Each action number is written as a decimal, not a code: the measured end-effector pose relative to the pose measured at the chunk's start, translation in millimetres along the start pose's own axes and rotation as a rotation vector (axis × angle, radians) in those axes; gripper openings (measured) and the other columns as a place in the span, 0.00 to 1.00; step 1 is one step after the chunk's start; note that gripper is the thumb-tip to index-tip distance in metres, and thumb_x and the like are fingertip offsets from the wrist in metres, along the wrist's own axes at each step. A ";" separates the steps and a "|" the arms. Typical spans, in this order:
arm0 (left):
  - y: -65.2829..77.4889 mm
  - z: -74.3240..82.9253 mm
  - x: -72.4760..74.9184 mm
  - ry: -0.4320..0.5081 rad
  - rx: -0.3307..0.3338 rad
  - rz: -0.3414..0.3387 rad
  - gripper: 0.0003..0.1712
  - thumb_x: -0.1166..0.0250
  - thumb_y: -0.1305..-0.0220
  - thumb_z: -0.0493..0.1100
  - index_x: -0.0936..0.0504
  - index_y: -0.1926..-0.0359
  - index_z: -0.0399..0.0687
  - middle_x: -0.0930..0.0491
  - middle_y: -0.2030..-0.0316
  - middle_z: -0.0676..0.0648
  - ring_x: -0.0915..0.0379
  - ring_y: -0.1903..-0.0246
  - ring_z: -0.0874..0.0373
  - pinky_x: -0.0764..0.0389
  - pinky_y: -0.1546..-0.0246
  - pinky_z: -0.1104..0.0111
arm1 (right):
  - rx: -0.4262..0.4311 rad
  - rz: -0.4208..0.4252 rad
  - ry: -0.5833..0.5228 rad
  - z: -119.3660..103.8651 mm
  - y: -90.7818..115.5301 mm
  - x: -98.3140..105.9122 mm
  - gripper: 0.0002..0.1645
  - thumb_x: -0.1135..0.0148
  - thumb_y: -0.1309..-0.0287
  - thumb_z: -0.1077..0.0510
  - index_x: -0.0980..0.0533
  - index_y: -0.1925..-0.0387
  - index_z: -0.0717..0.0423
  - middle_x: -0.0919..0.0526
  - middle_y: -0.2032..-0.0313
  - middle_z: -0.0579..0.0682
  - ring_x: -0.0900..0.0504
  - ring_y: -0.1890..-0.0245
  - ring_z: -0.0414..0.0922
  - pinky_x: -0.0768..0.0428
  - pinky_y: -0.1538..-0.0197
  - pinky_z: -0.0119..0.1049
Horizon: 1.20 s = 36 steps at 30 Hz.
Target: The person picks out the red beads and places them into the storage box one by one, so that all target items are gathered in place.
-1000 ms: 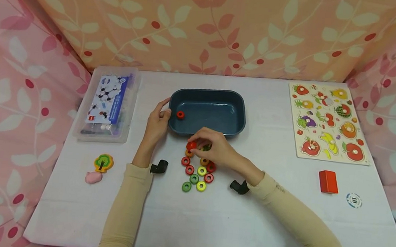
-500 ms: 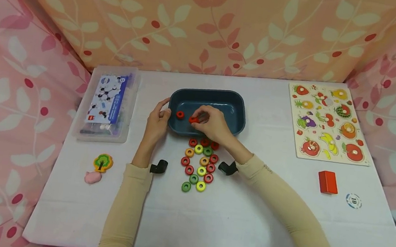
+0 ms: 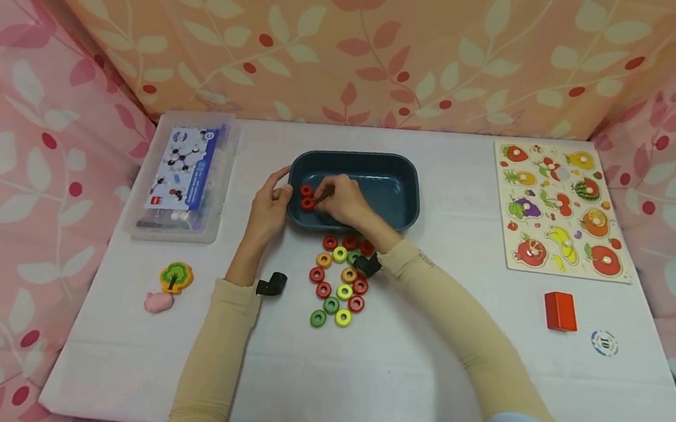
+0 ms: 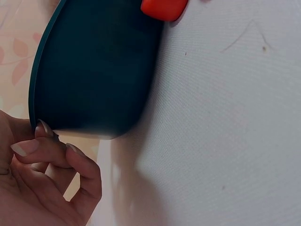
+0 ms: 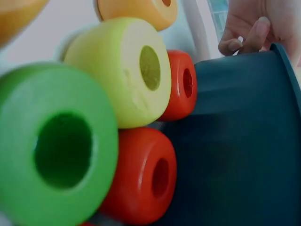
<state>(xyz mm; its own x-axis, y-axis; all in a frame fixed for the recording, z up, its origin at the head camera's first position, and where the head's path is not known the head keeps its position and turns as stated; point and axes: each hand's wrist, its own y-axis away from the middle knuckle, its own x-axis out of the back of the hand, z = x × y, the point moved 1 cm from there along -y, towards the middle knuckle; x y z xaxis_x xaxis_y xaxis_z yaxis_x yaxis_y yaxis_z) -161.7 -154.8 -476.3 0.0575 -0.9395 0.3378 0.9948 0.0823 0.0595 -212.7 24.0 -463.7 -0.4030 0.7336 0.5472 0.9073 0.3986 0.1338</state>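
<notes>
My left hand (image 3: 268, 212) grips the left end of the dark blue tray (image 3: 395, 225); in the left wrist view its thumb and fingertips are at the tray's rim (image 4: 35, 84). Inside the tray's left side lie two red ring beads, an upper one (image 3: 306, 190) and a lower one (image 3: 308, 204). My right hand (image 3: 345, 201) reaches into the tray with curled fingers, tips right at the lower bead's right edge; I cannot tell whether they still pinch it. Below the tray, red, orange, yellow (image 3: 344, 293) and green (image 3: 318, 318) ring beads lie grouped on the white cloth.
A clear plastic box with a molecule label (image 3: 181, 170) stands at left, above a tree piece (image 3: 176, 278) and a pink pig (image 3: 158, 302). At right are a fruit puzzle board (image 3: 561, 210), a red block (image 3: 560, 311) and a round chip (image 3: 604, 343).
My right hand carried a red ring bead from the top of the group into the tray, then leftward beside the first one, which shifted slightly up. My left hand stayed at the tray.
</notes>
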 end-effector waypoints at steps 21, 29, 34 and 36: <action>0.5 0.5 -0.4 -0.027 -0.049 0.034 0.24 0.47 0.23 0.45 0.30 0.29 0.60 0.36 0.81 0.52 0.42 0.84 0.62 0.40 0.80 0.70 | 0.497 -0.086 -0.111 -11.0 56.7 4.5 0.09 0.27 0.44 0.60 0.19 0.62 0.53 0.20 0.71 0.43 0.26 0.74 0.40 0.27 0.68 0.33; 0.2 1.5 -0.9 -0.016 -0.048 0.042 0.24 0.47 0.23 0.44 0.30 0.29 0.60 0.38 0.82 0.52 0.42 0.83 0.61 0.41 0.80 0.70 | 0.437 -0.334 -0.010 -6.8 88.4 -5.9 0.11 0.27 0.44 0.61 0.16 0.58 0.54 0.19 0.65 0.47 0.22 0.63 0.47 0.22 0.58 0.40; 0.3 0.2 -1.6 -0.008 -0.057 0.037 0.24 0.47 0.23 0.43 0.30 0.29 0.59 0.40 0.82 0.53 0.44 0.84 0.63 0.42 0.80 0.70 | 0.423 -0.391 0.055 0.8 94.3 -10.0 0.15 0.27 0.44 0.61 0.15 0.53 0.52 0.17 0.58 0.46 0.23 0.57 0.49 0.25 0.53 0.43; 0.5 -0.4 -1.7 -0.005 -0.059 0.038 0.24 0.46 0.23 0.43 0.30 0.29 0.59 0.41 0.82 0.54 0.45 0.84 0.63 0.42 0.80 0.70 | 0.428 -0.409 0.073 5.3 95.0 -12.0 0.16 0.28 0.43 0.62 0.15 0.51 0.52 0.17 0.57 0.46 0.23 0.57 0.48 0.26 0.54 0.40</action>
<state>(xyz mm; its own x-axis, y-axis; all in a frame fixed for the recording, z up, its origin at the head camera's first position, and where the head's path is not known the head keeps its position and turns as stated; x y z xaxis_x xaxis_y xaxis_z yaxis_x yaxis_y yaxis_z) -161.3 -153.3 -477.2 0.0953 -0.9343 0.3434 0.9951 0.0983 -0.0089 -122.3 55.9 -461.9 -0.6865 0.4403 0.5787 0.5453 0.8382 0.0091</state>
